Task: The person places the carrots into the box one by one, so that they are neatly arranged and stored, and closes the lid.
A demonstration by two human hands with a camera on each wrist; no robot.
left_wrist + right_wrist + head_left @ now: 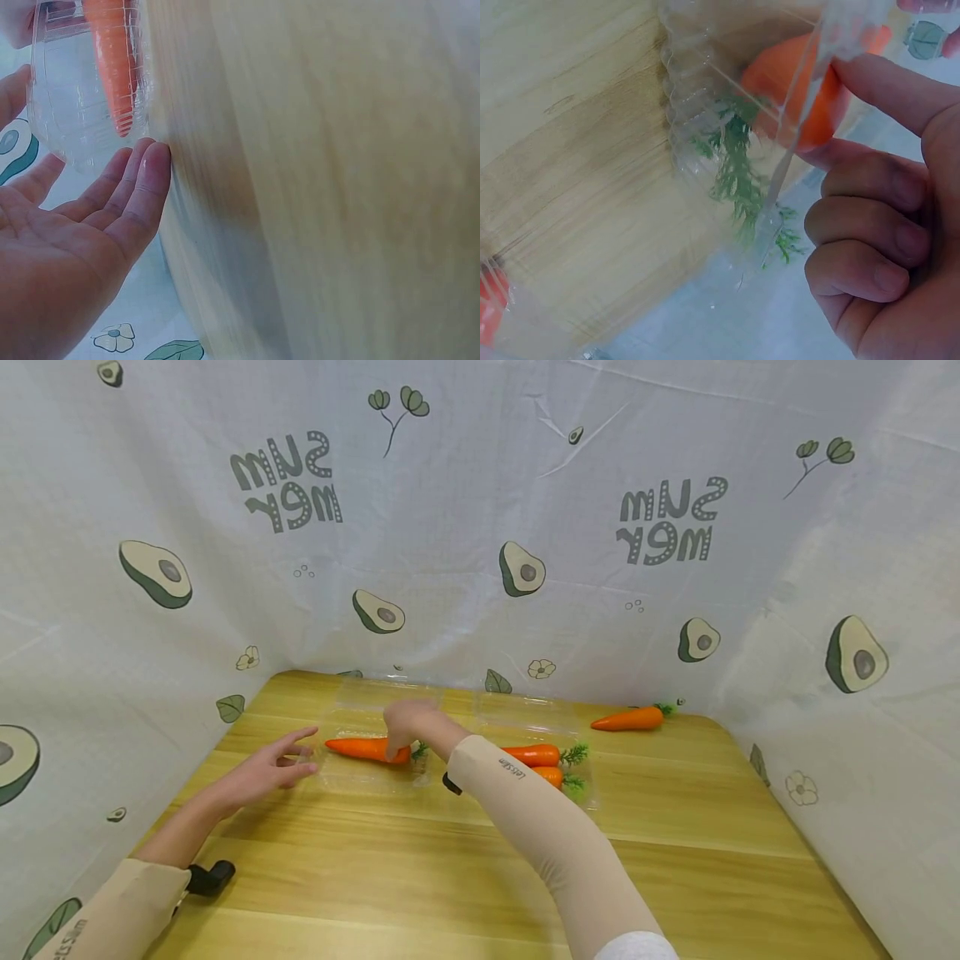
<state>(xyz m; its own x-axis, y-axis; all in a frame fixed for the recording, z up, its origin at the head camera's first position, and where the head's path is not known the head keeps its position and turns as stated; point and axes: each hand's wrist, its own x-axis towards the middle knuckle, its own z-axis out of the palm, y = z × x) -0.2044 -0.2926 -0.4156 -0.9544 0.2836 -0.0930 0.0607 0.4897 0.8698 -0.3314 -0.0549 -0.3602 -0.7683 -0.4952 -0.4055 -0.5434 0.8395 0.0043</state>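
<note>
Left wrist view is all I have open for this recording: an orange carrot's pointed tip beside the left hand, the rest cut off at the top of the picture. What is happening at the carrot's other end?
Observer: The right hand pinches the orange tapered carrot at its thick end, next to its feathery green leaves.
Operator: Understood. Are there others lying loose?
Observer: Yes, another orange carrot with a green top lies directly on the light wooden table, toward the back on the right.
</note>
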